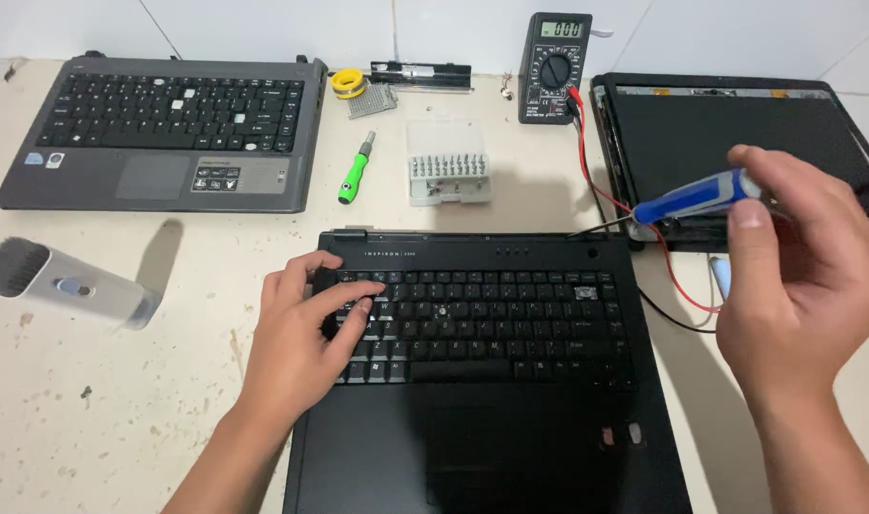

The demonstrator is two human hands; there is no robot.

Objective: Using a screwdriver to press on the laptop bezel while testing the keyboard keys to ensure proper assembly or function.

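- Left hand (301, 328) is pressing flat, fingers spread, on the black laptop (482, 381) keyboard's left side.
- Right hand (801, 276) is pinching a blue screwdriver (691, 198) above the laptop's right corner; the tip could slip and scratch the casing.

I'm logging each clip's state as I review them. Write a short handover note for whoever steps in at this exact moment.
Left hand: resting flat on the left keys of the black laptop base, holding nothing.
Right hand: raised at the right, gripping a blue screwdriver with its tip toward the base's upper right corner.
Nearby: bit set, green screwdriver, multimeter with red lead, detached screen panel, grey laptop base, grey brush tool.
Done: screen is off the black base.
Left: keyboard is still seated in the base; whether any screws are out cannot be told.
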